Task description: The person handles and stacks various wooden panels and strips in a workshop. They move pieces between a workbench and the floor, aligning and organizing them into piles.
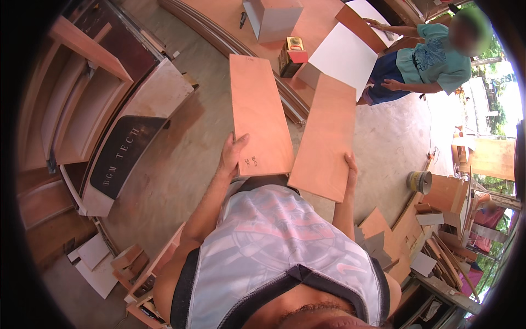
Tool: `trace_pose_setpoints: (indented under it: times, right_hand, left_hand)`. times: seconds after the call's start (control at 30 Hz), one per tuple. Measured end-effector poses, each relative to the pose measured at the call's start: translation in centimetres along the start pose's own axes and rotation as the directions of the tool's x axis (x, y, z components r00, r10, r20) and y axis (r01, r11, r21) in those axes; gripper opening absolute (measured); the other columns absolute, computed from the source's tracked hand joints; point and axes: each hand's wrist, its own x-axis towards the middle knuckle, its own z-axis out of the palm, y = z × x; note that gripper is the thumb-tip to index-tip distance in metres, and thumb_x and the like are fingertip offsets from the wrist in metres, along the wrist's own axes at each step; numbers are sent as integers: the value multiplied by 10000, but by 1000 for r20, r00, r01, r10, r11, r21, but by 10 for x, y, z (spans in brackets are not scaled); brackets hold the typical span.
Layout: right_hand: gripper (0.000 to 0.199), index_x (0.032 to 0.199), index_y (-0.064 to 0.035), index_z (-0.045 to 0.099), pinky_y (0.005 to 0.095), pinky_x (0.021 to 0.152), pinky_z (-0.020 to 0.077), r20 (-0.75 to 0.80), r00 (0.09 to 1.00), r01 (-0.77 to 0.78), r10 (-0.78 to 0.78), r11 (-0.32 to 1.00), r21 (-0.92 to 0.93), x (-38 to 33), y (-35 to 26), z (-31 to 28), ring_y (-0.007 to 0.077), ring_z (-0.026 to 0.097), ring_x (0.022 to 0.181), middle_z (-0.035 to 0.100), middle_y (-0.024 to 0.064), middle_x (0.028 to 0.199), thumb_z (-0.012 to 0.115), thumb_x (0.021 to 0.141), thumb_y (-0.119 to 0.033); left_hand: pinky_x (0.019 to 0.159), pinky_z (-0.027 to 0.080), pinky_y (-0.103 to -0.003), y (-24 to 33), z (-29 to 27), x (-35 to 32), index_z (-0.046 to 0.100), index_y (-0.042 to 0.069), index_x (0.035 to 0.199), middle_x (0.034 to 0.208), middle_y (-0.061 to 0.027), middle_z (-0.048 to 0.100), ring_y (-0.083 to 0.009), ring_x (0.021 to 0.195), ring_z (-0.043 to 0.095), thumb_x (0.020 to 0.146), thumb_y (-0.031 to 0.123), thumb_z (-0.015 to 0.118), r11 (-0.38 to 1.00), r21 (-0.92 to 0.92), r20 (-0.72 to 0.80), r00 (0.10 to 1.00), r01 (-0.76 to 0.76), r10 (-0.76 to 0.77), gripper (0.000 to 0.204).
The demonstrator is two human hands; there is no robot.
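Note:
I hold two flat reddish-brown plywood boards out in front of my chest. My left hand grips the near left edge of the left board, which has small pencil marks by its near corner. My right hand clasps the right edge of the right board, which is tilted and sits slightly lower. The two boards lie side by side, their inner edges close together near my body.
A person in a teal shirt crouches at the far right beside a white panel. A wooden cabinet frame lies at the left, next to a dark panel. Offcuts and a tin lie at the right.

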Motion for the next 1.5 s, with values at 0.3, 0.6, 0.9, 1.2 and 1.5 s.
trace_pose_setpoints:
  times: [0.3, 0.6, 0.9, 1.2, 1.5]
  right_hand:
    - [502, 1410, -21, 407, 416, 820, 624, -25, 996, 79, -81, 994, -71, -3, -1, 8, 293, 673, 1031, 585, 190, 1248, 548, 937, -115]
    - [522, 1425, -14, 394, 421, 843, 617, 116, 993, -11, 19, 997, -72, 19, 16, 22, 302, 661, 1068, 573, 205, 1273, 545, 932, -102]
    - [523, 1413, -19, 419, 399, 884, 592, 124, 991, -59, 59, 998, -2, 24, 18, 46, 265, 651, 1087, 572, 169, 1293, 560, 917, -103]
    - [534, 1405, -33, 406, 428, 929, 567, 118, 990, -105, 81, 973, 205, 29, 23, 14, 276, 626, 1126, 547, 163, 1315, 586, 915, -142]
    - [554, 1426, -56, 375, 484, 909, 581, 60, 970, -242, 237, 892, 382, 54, 11, -44, 319, 637, 1110, 547, 180, 1305, 579, 922, -163]
  left_hand:
    - [808, 586, -334, 42, -24, -14, 437, -53, 1310, 1180, -165, 611, -206, 987, 678, 963, 186, 593, 992, -15, 32, 991, -126, 126, 449]
    - [857, 562, -332, 45, -6, -11, 438, -60, 1303, 1202, -158, 605, -200, 1040, 649, 946, 162, 627, 999, -15, 154, 987, -51, 53, 460]
    - [870, 566, -348, 29, 13, -3, 447, -63, 1322, 1197, -158, 618, -221, 1033, 665, 939, 172, 627, 992, -42, 277, 955, 119, -103, 483]
    - [877, 566, -345, 22, 37, 24, 441, -47, 1351, 1230, -153, 609, -222, 1053, 661, 950, 169, 605, 965, 82, 345, 901, 248, -261, 484]
    - [872, 577, -377, -17, 81, 70, 445, 0, 1334, 1221, -137, 595, -236, 1073, 653, 938, 157, 634, 899, 105, 311, 844, 426, -437, 466]
